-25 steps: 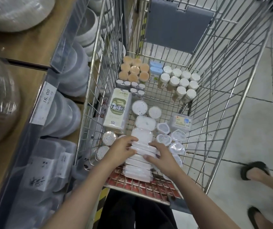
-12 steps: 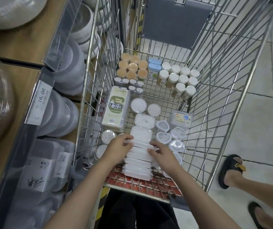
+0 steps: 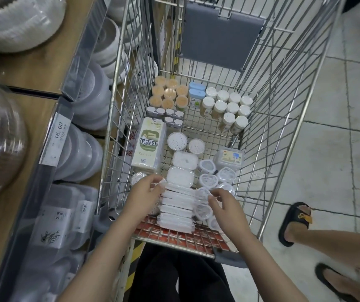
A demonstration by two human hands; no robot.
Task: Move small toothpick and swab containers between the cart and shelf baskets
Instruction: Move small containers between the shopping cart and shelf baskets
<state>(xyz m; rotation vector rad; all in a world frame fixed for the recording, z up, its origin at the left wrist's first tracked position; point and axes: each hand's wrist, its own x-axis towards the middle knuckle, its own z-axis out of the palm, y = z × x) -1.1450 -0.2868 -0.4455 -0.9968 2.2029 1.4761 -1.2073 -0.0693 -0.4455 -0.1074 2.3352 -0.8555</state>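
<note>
Start at your left, where the shelf [image 3: 33, 88] holds stacked clear tubs behind a price tag [image 3: 58, 132] reading 16.00; none of that is what you are handling. Inside the wire cart [image 3: 268, 131], your left hand [image 3: 146, 192] rests against the left flank of the row of flat white boxes [image 3: 178, 203], fingers curled in and apparently pinching the corner of the uppermost one, though the blur there keeps you from being sure. That row sits on the cart floor at the near end, just beside the handle, its long axis running away from you toward the far end, each box lying overlapped on the next with its broad lid facing up. Judge these as light, stiff, thin-walled plastic: slick on the lid, liable to slide off one another, and likely to pop open or crack if squeezed across the middle. Take hold by the short edges or clamp the whole row from both flanks so it lifts as one block. To the right, your right hand [image 3: 224, 203] hovers over the round clear cups [image 3: 205, 200], fingers spread and bent, tips touching a lid rim but not plainly closed on it. Those cups look equally light and more easily crushed; grip them by the rim. Farther off stand upright white-capped toothpick jars [image 3: 229, 110], caps pointing up.
</note>
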